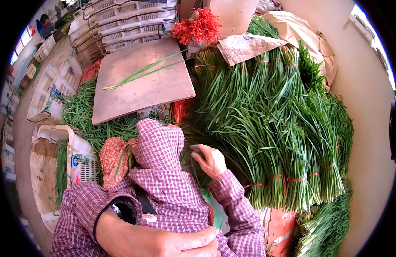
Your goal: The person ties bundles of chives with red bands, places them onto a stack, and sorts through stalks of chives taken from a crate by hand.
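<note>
My left hand (pixel 176 243) is close to the camera across my lap, its fingers curled together; anything inside them is hidden. My right hand (pixel 210 160) hovers beside my knee, fingers bent but apart, with nothing visible in it. To its right lies a big heap of garlic chives (pixel 266 124), many tied into bunches with red bands. A few loose chive stalks (pixel 140 72) lie across a tilted square board (pixel 142 96) in front of me. A single chive leaf rests on the patterned red cloth (pixel 113 156) by my leg.
Loose greens (pixel 80 107) spread left of the board. A white plastic basket (pixel 71 150) stands at my left, and stacked crates (pixel 133 21) rise behind. A cluster of red ties (pixel 198 25) hangs beyond the board. Sacking (pixel 249 47) partly covers the heap; a wall (pixel 365 111) bounds the right.
</note>
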The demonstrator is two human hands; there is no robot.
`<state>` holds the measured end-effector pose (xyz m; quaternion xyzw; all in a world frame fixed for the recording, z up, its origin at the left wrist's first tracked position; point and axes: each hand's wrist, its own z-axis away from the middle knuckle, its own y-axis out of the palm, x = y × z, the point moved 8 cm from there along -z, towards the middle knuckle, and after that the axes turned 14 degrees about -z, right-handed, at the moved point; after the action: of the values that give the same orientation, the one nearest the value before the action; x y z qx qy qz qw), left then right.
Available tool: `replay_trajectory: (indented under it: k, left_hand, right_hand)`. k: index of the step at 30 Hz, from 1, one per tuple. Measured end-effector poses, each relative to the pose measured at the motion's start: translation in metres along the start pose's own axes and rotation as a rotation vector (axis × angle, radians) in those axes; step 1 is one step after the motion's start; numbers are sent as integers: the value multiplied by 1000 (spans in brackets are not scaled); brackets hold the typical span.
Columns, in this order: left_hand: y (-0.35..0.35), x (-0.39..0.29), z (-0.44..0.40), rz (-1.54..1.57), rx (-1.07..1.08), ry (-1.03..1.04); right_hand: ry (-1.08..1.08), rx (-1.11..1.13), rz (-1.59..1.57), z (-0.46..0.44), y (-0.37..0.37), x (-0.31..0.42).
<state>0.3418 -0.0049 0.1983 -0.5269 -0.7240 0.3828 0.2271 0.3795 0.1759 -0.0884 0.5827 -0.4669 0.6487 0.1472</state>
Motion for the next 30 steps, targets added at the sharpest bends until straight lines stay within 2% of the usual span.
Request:
replay_trajectory:
  k: [2, 4, 6, 8, 10, 12, 14, 15, 17, 18, 20, 22, 24, 30]
  left_hand:
    - [2, 19, 8, -22, -8, -46]
    - [-3, 46, 16, 27, -4, -159]
    - [-7, 68, 33, 44, 36, -187]
    - [1, 94, 65, 212, 169, -268]
    - [3, 127, 101, -6, 6, -604]
    - [7, 152, 164, 0, 3, -1023]
    - [7, 149, 234, -42, -25, -1446]
    - [12, 140, 257, -42, -15, -1452]
    - [6, 115, 336, -101, -323, -1951]
    - [8, 111, 345, -104, -315, -1955]
    - [7, 95, 373, -108, -486, -2150]
    - [7, 90, 384, -150, -486, -2175]
    - [7, 88, 390, -125, -600, -2215]
    - [10, 96, 390, -163, -557, -2216]
  right_hand:
    - [118, -16, -134, -37, 26, -64]
    - [294, -103, -102, -74, 43, -130]
    - [281, -199, -232, -107, 61, -186]
    - [338, -260, -253, -136, 74, -224]
    - [392, -274, -310, -165, 89, -254]
    - [469, -279, -310, -190, 104, -288]
    - [522, -326, -351, -211, 117, -326]
    - [536, -341, -384, -221, 123, -337]
    - [553, -376, -465, -239, 136, -357]
    - [550, -396, -511, -245, 141, -367]
    - [535, -426, -609, -258, 149, -374]
    - [503, -451, -732, -264, 155, -380]
    - [461, -470, -867, -266, 159, -382]
    - [267, -497, -1142, -264, 141, -357]
